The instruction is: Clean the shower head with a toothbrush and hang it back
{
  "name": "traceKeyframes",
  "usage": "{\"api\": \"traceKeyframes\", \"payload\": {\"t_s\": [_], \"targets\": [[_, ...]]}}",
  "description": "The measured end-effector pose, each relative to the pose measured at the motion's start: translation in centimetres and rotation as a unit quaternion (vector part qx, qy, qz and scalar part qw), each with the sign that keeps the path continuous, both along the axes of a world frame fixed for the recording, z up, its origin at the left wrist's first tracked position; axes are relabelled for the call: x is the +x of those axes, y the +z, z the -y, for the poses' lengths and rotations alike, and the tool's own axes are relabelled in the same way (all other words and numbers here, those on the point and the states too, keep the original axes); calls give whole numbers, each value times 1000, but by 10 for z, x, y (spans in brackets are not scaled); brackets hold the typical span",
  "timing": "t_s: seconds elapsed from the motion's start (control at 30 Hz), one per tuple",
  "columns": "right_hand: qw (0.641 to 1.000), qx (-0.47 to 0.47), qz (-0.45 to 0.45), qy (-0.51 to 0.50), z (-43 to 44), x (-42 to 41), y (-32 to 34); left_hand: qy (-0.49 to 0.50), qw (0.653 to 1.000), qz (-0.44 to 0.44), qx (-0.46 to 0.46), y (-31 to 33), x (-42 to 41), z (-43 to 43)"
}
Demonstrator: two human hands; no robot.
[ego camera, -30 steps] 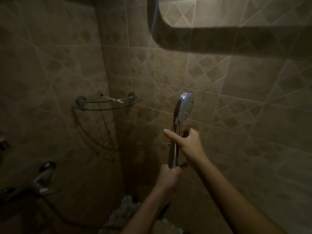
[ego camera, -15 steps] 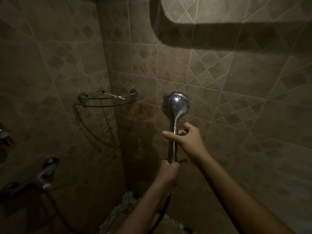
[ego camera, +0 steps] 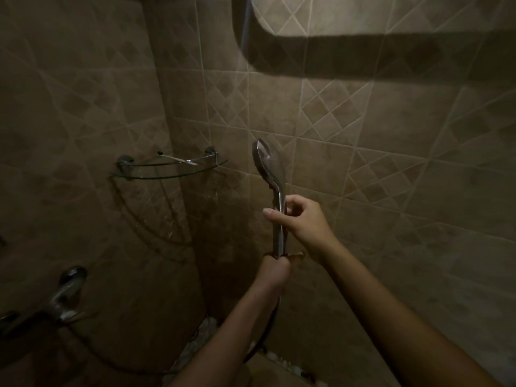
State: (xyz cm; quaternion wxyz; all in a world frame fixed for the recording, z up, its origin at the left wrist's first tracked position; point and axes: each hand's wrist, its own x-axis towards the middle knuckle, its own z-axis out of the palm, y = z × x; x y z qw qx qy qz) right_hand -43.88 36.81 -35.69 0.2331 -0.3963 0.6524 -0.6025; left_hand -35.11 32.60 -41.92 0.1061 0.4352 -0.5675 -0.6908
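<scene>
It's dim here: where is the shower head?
Centre of the head view, the shower head is upright, right of the glass corner shelf; the left hand grips its handle's base, the right hand higher up.

Dim, grainy; light top right, wide-angle bending.

— What carries anything here?
— A quarter-round glass shelf [ego camera: 167, 177] set level in the corner of the tiled walls. A metal bracket holds it at the left end [ego camera: 124, 161] and another at the right end [ego camera: 210, 151].
— And on it?
— One toothbrush [ego camera: 178, 159] lies flat on the glass, slantwise. Its dark end points to the back left, its pale end to the front right.
— Lower down?
— A strip of floor [ego camera: 205, 329] strewn with pale pebbly pieces. It is too dim to tell more.
</scene>
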Motion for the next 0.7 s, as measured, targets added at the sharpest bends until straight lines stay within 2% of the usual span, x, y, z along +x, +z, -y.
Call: {"api": "traceKeyframes", "payload": {"t_s": [0.23, 0.3, 0.37, 0.43, 0.6, 0.7], "targets": [[974, -51, 217, 31, 4, -5, 8, -36, 999, -28, -22, 7, -3, 3], [982, -44, 182, 27, 4, -6, 8, -37, 999, -23, -17, 10, -3, 2], [996, -23, 90, 9, 3, -5, 9, -20, 1000, -17, -16, 12, -2, 2], [999, -20, 42, 1, 2, -5, 10, -12, 1000, -13, -16, 8, -5, 4], [999, 0, 47, 8, 0, -9, 13, -12, 1000, -21, 9, 9, -3, 1], [991, 2, 128, 39, 0, -9, 15, 2, 1000, -16, -3, 1, -4, 4]]}}
